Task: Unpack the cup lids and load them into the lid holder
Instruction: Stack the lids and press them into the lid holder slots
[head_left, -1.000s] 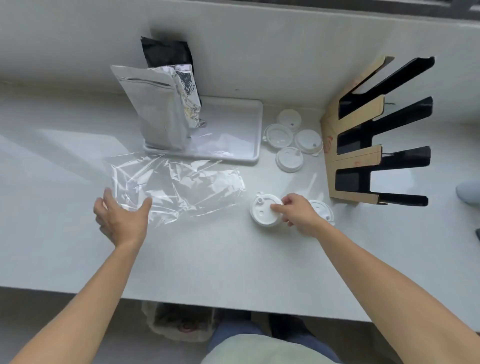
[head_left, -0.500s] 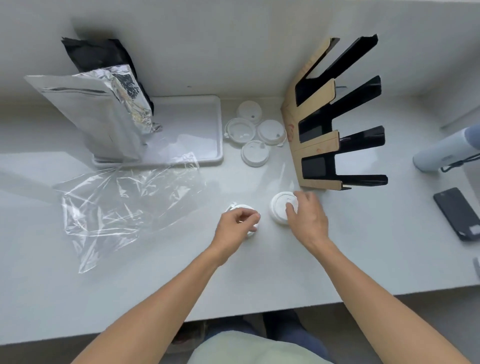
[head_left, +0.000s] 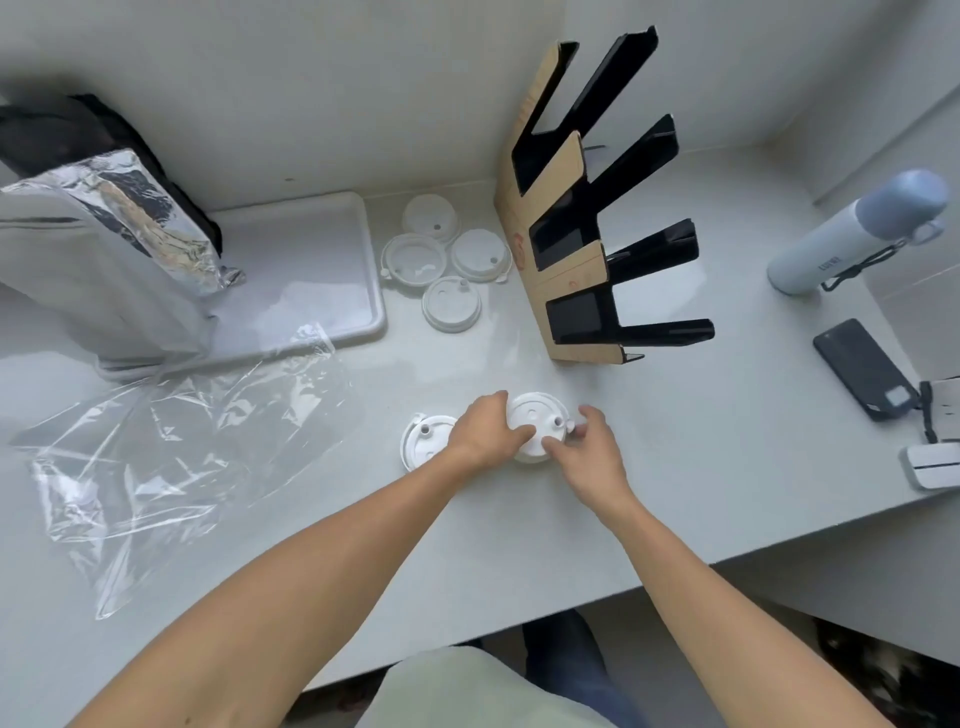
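Note:
A small stack of white cup lids (head_left: 537, 423) sits on the counter in front of me. My left hand (head_left: 483, 434) grips its left side and my right hand (head_left: 587, 449) pinches its right edge. Another white lid (head_left: 423, 441) lies flat just left of my left hand. Several more lids (head_left: 449, 304) lie loose beside the tray at the back. The cardboard and black lid holder (head_left: 576, 249) stands upright behind the stack, and its slots show no lids. The clear plastic wrapper (head_left: 176, 447) lies crumpled on the left.
A white tray (head_left: 311, 270) holds a silver foil bag (head_left: 98, 260) at the back left. A pale blue bottle (head_left: 852, 234), a dark phone (head_left: 862, 369) and a white device (head_left: 935, 462) lie on the right. The counter's front edge runs close below my arms.
My left hand left the wrapper, passed over the left lid and now grips the stack together with my right hand. The view has swung to the right.

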